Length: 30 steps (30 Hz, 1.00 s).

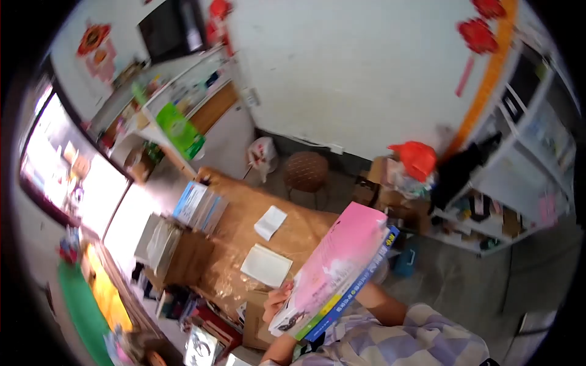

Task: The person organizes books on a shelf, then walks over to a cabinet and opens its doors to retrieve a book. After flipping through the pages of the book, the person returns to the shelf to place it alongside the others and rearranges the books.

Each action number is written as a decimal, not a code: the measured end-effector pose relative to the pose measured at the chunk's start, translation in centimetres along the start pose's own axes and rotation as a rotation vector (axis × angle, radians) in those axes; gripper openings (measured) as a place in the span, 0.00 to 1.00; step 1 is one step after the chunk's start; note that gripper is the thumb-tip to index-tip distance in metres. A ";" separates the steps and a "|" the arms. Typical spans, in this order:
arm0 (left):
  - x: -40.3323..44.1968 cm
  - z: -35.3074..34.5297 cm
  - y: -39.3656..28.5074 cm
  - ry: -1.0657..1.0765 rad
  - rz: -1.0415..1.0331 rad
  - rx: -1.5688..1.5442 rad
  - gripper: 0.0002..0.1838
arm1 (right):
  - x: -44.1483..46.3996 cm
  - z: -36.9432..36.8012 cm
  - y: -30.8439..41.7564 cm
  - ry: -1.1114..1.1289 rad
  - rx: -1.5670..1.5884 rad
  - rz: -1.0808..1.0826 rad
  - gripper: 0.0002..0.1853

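Observation:
A stack of thick books [342, 259] is held tilted in front of my body, above the table's near edge. Its top book has a pink and white cover; yellow and blue spines show below it. My left hand [279, 301] is closed around the stack's left edge, fingers on the side. My right hand [365, 294] reaches under the stack from the right and supports it; its fingers are hidden by the books. Beyond the left hand, an open notebook [267, 266] and a white sheet of paper [270, 222] lie on the brown table [311, 226].
Clear plastic boxes [199, 207] and a cardboard box [186, 259] stand on the table's left side. A brown round stool [306, 171] is behind the table. On the right are a white shelf unit [506, 183] and a red bag [416, 160] over boxes.

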<state>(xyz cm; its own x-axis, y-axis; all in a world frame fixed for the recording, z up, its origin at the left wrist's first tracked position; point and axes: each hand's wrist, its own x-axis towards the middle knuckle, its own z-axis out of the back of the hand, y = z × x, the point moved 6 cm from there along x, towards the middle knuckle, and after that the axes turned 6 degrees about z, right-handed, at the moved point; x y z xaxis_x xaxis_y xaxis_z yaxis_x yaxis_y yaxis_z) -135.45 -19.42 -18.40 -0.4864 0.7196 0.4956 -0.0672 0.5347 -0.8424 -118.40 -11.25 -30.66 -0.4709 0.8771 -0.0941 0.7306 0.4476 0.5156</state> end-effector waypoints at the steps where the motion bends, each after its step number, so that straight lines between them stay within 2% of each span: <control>1: -1.2 -1.7 -0.3 0.051 -0.038 -0.007 0.13 | -0.8 0.4 0.1 0.024 0.106 -0.027 0.27; 5: -6.8 -7.7 -1.9 0.228 -0.193 -0.029 0.14 | -5.6 1.4 4.0 0.099 0.333 0.053 0.27; 10: -14.7 -16.2 -3.9 0.434 -0.295 -0.067 0.16 | -16.7 0.7 13.5 -0.056 0.424 0.438 0.28; 11: -16.8 -17.9 -4.4 0.488 -0.313 -0.099 0.17 | -18.9 4.2 13.3 -0.101 0.500 0.401 0.26; 13: -21.1 -21.5 -5.6 0.559 -0.352 -0.204 0.20 | -24.2 5.4 16.7 0.056 0.538 0.547 0.24; 15: -26.3 -26.0 -7.9 0.577 -0.380 -0.347 0.22 | -31.2 7.6 20.0 0.002 0.571 0.625 0.25; 16: -28.1 -28.6 -9.0 0.716 -0.255 -0.452 0.26 | -34.7 8.8 21.6 -0.025 0.586 0.664 0.25; 18: -30.8 -33.2 -13.0 1.145 0.016 -0.507 0.33 | -41.5 14.3 22.8 -0.090 0.447 0.756 0.24; 19: -34.5 -34.4 -9.7 1.318 0.281 -0.667 0.39 | -44.5 19.1 22.2 -0.360 0.388 0.740 0.25; 20: -36.1 -36.3 -10.0 1.537 0.550 -0.791 0.44 | -47.4 23.3 22.0 -0.451 0.126 0.774 0.26; 21: -37.9 -38.1 -9.7 1.659 0.716 -0.734 0.45 | -50.8 23.8 23.9 -0.605 0.304 0.824 0.23; 22: -39.4 -40.3 -10.2 1.771 0.882 -0.659 0.45 | -52.7 25.0 23.9 -0.386 0.520 0.823 0.25; 23: -40.7 -42.5 -11.0 1.901 1.011 -0.575 0.47 | -55.9 26.4 23.7 -0.442 0.304 0.917 0.27; 24: -41.7 -44.8 -12.7 1.992 1.082 -0.547 0.40 | -58.3 26.1 24.7 -0.601 0.291 0.964 0.30; 25: -43.0 -46.9 -13.2 2.080 0.980 -0.366 0.36 | -60.6 25.3 25.8 -0.760 0.286 1.003 0.34; 26: -44.2 -48.7 -13.1 2.142 0.873 -0.182 0.32 | -62.3 25.0 26.5 -0.820 0.261 0.996 0.33; 27: -45.5 -50.9 -12.4 2.188 0.812 -0.125 0.26 | -63.7 25.2 26.9 -0.876 0.235 0.985 0.32; 28: -46.7 -52.8 -11.9 2.232 0.804 0.014 0.26 | -64.9 25.7 27.4 -0.896 0.253 0.996 0.31; 30: -48.0 -56.8 -11.9 2.326 0.647 0.153 0.26 | -65.9 30.1 27.3 -0.889 0.335 1.025 0.27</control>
<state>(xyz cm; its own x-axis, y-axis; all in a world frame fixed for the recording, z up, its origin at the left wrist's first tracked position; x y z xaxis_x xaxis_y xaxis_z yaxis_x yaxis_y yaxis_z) -61.82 -35.17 -20.18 0.8704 -0.1148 -0.4788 -0.4527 0.1959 -0.8699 -52.53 -51.64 -36.07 0.7138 0.5941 -0.3708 0.6961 -0.5436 0.4691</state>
